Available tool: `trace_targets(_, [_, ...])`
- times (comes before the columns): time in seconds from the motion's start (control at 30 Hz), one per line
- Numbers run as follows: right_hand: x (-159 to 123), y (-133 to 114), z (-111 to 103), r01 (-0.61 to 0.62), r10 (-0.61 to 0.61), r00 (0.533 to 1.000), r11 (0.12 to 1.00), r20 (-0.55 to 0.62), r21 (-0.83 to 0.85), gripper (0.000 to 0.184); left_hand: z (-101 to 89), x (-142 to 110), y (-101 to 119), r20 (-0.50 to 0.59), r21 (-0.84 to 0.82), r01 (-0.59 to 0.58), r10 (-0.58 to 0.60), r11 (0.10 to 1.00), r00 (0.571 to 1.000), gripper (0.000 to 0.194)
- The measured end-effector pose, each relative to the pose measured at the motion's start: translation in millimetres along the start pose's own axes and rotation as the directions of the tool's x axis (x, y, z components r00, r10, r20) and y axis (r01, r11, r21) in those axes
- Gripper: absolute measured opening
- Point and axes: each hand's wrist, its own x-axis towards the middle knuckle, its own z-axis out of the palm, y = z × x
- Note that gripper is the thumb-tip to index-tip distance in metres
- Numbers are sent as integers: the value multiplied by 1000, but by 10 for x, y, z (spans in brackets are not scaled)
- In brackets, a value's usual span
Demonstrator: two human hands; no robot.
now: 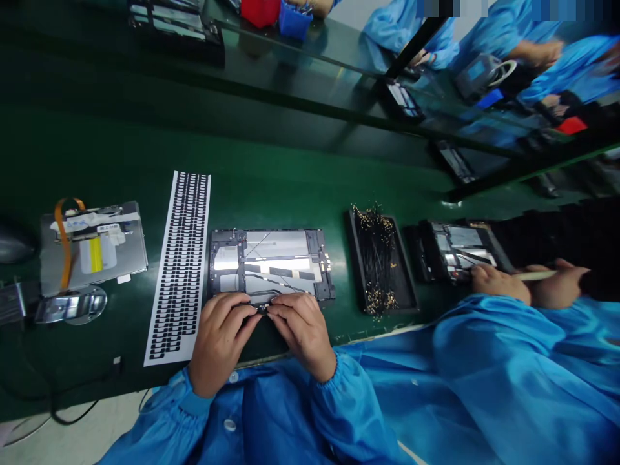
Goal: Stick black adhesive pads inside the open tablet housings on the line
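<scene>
A tablet chassis with its back off [276, 248] lies on the green bench in front of me, showing silver battery plates, dark tape strips and a black frame. At its near edge, my left hand [217, 342] and my right hand [305, 332] come close together with fingertips pinched. Between them is a small black piece [262, 310]; its kind is too small to tell, and the fingers partly hide it. A black cable curves over the chassis just above my fingertips.
Left of the chassis lies a white sheet of black stickers [167, 303]; farther left, a metal-backed display panel [123, 252] with an orange ribbon. On the right stand a black tray [407, 294] of thin cables and another opened tablet [462, 242] under a co-worker's hands. A glass shelf [310, 84] spans the back.
</scene>
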Motion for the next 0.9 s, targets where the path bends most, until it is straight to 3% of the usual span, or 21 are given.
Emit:
trace_targets(0.27, [14, -5, 11, -8, 8, 1000, 1000, -4, -26, 14, 18, -80, 6, -44, 157, -137, 146, 978, 988, 28])
trace_targets(0.43, [-10, 0, 23, -13, 13, 1000, 1000, -13, -8, 15, 5, -95, 9, -20, 235, -169, 179, 957, 984, 28])
trace_targets(0.9, [-14, -16, 25, 0, -1, 1000, 1000, -16, -23, 20, 71, -29, 51, -10, 165, -76, 78, 983, 997, 12])
